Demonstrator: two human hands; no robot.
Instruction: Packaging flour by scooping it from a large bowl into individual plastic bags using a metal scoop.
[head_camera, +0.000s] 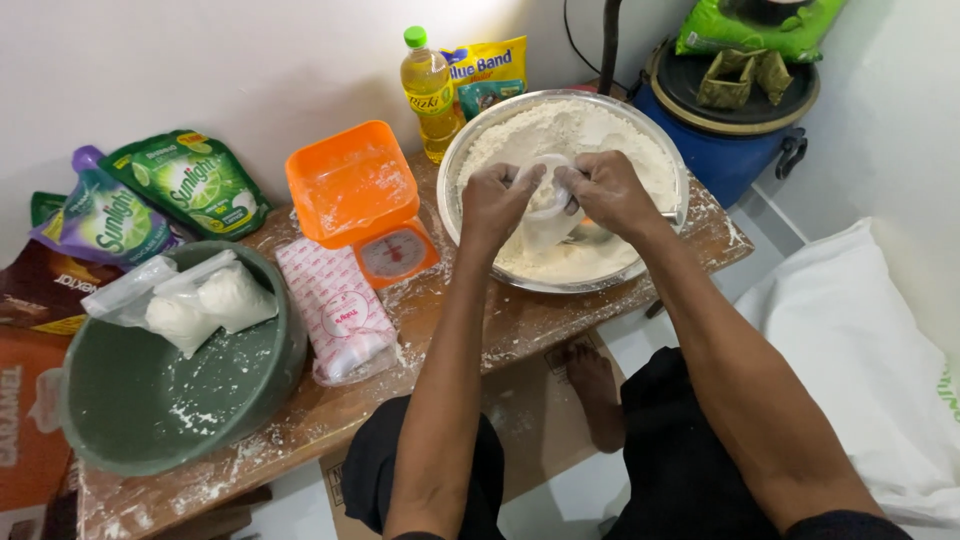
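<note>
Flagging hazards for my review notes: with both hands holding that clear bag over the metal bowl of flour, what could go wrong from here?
1. The left hand and right hand hold the thin clear bag open over the metal bowl; a slip could spill flour onto the already dusted wooden table.
2. The oil bottle stands close to the bowl's rim and might get knocked.

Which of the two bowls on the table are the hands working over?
The wide shiny metal bowl heaped with white flour, where both hands hold a small clear plastic bag. The dull green plastic bowl only holds filled bags.
</note>
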